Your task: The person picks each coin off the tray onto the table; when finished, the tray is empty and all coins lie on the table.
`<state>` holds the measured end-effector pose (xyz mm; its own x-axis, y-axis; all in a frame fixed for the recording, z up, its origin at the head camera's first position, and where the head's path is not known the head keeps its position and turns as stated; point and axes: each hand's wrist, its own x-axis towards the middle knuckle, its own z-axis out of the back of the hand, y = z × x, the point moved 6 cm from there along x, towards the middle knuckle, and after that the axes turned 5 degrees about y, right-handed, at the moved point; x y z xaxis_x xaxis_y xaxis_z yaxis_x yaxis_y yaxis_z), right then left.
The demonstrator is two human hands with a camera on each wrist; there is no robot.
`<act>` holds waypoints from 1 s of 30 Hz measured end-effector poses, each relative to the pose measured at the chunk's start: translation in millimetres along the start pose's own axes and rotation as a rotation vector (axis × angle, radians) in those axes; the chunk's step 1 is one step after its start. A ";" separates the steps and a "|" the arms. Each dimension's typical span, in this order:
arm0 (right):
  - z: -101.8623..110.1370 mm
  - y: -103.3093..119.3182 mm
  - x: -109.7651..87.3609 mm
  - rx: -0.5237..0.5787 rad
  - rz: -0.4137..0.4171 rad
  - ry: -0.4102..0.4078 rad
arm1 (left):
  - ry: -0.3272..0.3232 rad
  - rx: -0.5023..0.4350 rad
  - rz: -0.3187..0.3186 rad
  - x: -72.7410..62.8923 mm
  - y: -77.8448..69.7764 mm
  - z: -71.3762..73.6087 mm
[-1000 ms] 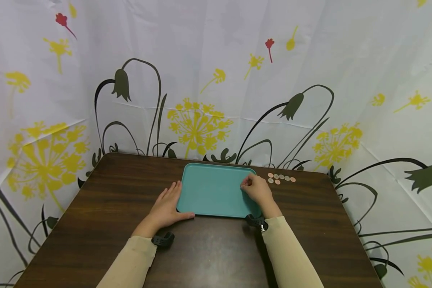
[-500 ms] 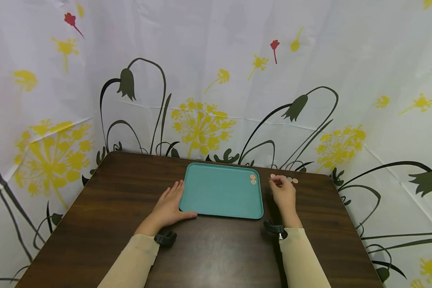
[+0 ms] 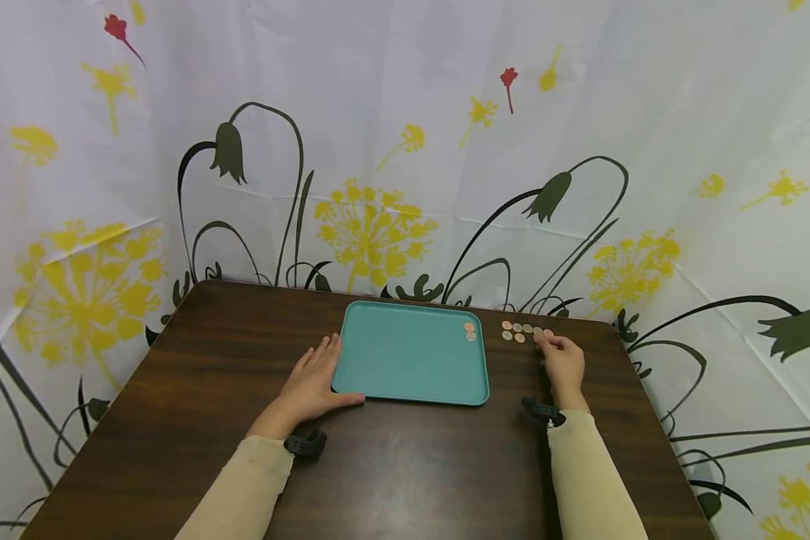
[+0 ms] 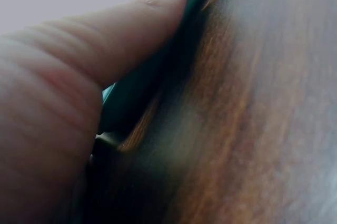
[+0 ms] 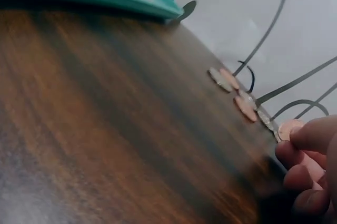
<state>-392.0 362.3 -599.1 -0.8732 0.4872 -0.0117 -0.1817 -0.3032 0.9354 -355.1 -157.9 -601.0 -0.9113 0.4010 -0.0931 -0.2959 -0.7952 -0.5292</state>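
A teal tray (image 3: 405,356) lies on the table, with two coins (image 3: 469,331) near its right edge, one copper-coloured and one silvery. My left hand (image 3: 309,386) rests at the tray's front left corner, fingers spread along the left side and thumb along the front rim. In the left wrist view the thumb (image 4: 137,29) lies over the rim. Right of the tray, my right hand (image 3: 565,367) pinches a copper-coloured coin (image 5: 288,128) between thumb and fingertips, low over the table. Several coins (image 3: 517,328), copper and silvery, lie in two short rows just left of those fingertips.
The dark wooden table (image 3: 405,465) ends at the back against a white curtain (image 3: 405,75) printed with flowers. A black wrist strap (image 3: 305,445) sits on the left wrist, another strap (image 3: 542,412) on the right.
My right hand has moved from over the tray's right side, rightward past the tray to the right end of the coin rows. The left hand has stayed at the tray's corner.
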 end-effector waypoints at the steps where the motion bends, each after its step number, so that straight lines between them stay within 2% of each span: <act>1: -1.2 0.4 1.1 -0.019 -0.002 0.006 | -0.001 0.001 0.001 0.6 0.2 1.5; 4: -3.5 3.1 2.4 -0.073 -0.004 0.025 | -0.006 -0.004 -0.002 1.8 1.0 4.7; 10: -2.6 3.9 1.9 -0.157 -0.014 0.026 | -0.001 -0.008 0.008 2.9 4.5 -0.2; 20: -3.1 3.1 5.0 -0.211 -0.021 -0.021 | 0.000 0.003 0.002 3.8 0.2 0.8; 26: -2.8 6.4 0.8 -0.286 -0.007 -0.078 | -0.010 0.010 0.001 3.6 1.0 0.6; 30: -3.3 6.9 -1.3 -0.302 0.004 -0.089 | -0.017 0.013 -0.004 4.1 1.4 -0.2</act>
<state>-393.6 356.8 -593.8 -0.8336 0.5512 0.0350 -0.3163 -0.5284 0.7879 -359.2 -157.3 -602.3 -0.9147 0.3968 -0.0766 -0.3033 -0.7993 -0.5188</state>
